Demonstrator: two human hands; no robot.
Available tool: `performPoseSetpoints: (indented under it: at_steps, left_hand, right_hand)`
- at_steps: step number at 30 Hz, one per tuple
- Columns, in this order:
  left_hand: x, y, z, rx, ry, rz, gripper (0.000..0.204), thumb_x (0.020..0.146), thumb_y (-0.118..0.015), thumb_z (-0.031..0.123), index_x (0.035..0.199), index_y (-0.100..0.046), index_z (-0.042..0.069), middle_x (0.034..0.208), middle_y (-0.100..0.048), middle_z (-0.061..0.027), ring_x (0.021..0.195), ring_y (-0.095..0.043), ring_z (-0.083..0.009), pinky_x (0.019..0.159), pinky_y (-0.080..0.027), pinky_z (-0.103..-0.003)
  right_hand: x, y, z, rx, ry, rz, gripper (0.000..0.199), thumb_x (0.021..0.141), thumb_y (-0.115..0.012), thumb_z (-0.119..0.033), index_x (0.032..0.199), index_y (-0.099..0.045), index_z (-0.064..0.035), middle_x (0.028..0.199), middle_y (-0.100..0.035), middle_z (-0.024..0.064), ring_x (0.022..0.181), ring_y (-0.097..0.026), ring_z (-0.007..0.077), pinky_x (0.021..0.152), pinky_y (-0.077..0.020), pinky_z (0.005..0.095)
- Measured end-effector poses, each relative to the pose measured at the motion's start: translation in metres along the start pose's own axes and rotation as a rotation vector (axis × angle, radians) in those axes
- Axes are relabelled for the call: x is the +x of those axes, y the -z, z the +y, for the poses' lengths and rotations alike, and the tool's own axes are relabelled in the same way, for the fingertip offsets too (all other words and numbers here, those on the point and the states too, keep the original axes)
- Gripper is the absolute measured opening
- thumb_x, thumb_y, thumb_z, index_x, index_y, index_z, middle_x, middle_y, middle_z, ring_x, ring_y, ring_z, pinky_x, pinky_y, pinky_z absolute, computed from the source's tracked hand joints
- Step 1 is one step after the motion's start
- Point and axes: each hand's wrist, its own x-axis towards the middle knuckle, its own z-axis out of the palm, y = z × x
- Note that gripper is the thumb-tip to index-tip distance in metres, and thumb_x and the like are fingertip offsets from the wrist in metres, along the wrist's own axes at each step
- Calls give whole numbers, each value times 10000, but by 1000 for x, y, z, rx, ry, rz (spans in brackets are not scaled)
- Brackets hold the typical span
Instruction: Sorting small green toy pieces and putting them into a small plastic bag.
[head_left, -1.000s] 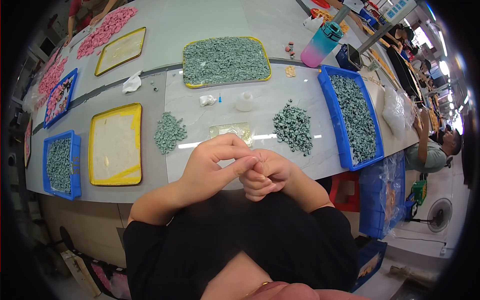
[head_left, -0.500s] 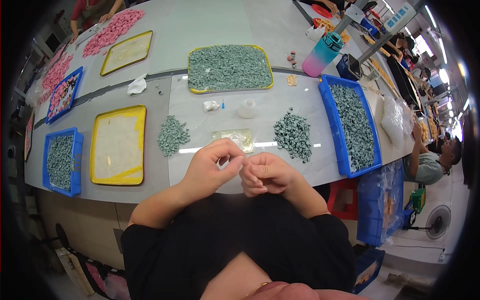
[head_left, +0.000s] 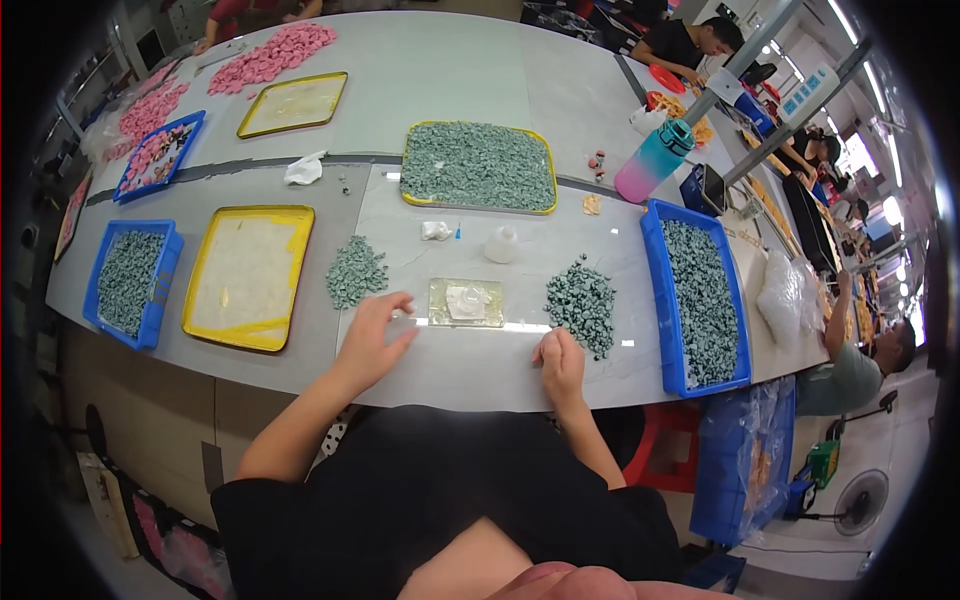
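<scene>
Currently, the left hand (head_left: 378, 342) is hovering loosely open, visibly empty, near a green pile (head_left: 356, 273); the right hand (head_left: 560, 362) is resting curled beside a darker pile (head_left: 582, 305), any grip hidden. Between the piles, a rectangular pad (head_left: 439, 308) is lying on the worktop (head_left: 430, 370), a squat bottle (head_left: 501, 246) standing behind.

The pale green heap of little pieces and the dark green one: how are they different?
The pale green heap looks smaller and more evenly coloured; the dark green heap looks bigger, with blackish patches. Both are loose little pieces on the glossy pale table.
</scene>
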Motion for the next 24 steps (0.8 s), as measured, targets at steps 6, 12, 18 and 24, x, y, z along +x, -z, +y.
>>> performPoseSetpoints:
  at_steps: [6, 12, 18, 24]
  left_hand:
    - [22, -62, 43, 295, -101, -184, 813, 671, -793, 262, 1329, -371, 38, 1188, -535, -115, 1055, -460, -307, 910, -355, -413]
    - [43, -93, 51, 323, 4, -303, 859, 657, -799, 277, 1352, -353, 43, 1210, -536, -108, 1067, -453, -295, 941, -318, -422]
    - [47, -95, 47, 298, -15, -319, 836, 649, -803, 273, 1331, -381, 37, 1237, -540, -83, 1039, -463, -284, 938, -306, -423]
    - [56, -85, 35, 258, -97, -299, 821, 641, -801, 295, 1311, -405, 33, 1172, -538, -114, 1039, -464, -293, 911, -309, -432]
  right_hand:
    - [-27, 35, -1, -177, 201, 40, 174, 890, -557, -96, 750, -540, 6, 652, -515, 89, 551, -487, 205, 531, -400, 308]
    - [-24, 83, 8, -309, 242, 241, 187, 804, -656, -51, 979, -613, -5, 936, -545, 119, 810, -545, 240, 741, -454, 326]
    - [0, 140, 32, -652, 148, 259, 950, 655, -808, -376, 1414, -303, -112, 1458, -156, 265, 1342, -136, 474, 1078, -203, 544]
    - [60, 127, 31, -867, 109, -50, 793, 719, -738, -440, 1394, -381, -224, 1469, -155, 267, 1339, -124, 501, 1056, -172, 610]
